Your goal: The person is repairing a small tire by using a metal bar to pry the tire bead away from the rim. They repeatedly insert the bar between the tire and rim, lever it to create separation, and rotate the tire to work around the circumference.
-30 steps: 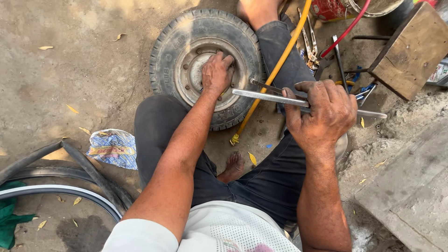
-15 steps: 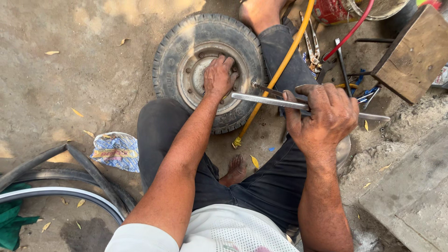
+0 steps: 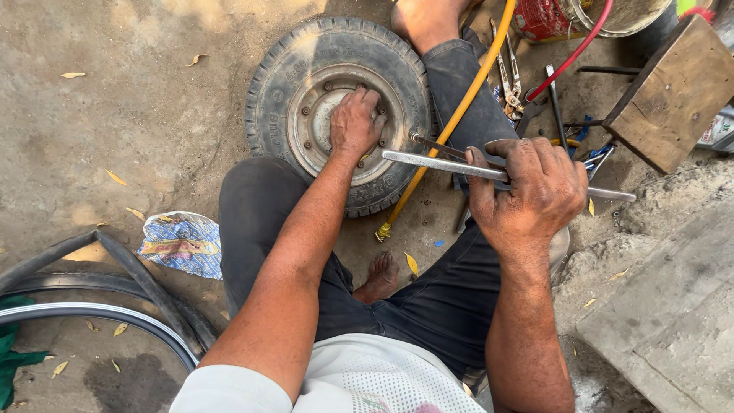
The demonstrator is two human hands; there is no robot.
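Hands apart: left [image 3: 353, 122] flat on wheel hub [image 3: 336, 126], right [image 3: 535, 191] fisted around metal bar [image 3: 428, 162].

Middle of the flat metal bar [image 3: 428, 161] hidden under the right hand [image 3: 531, 191], wheel hub centre [image 3: 321, 122] covered by the left hand [image 3: 353, 122], red bucket [image 3: 539, 19] and black rubber tube [image 3: 84, 294] cut off by frame edges, tools [image 3: 508, 76] behind yellow hose [image 3: 459, 115] too jumbled to identify.
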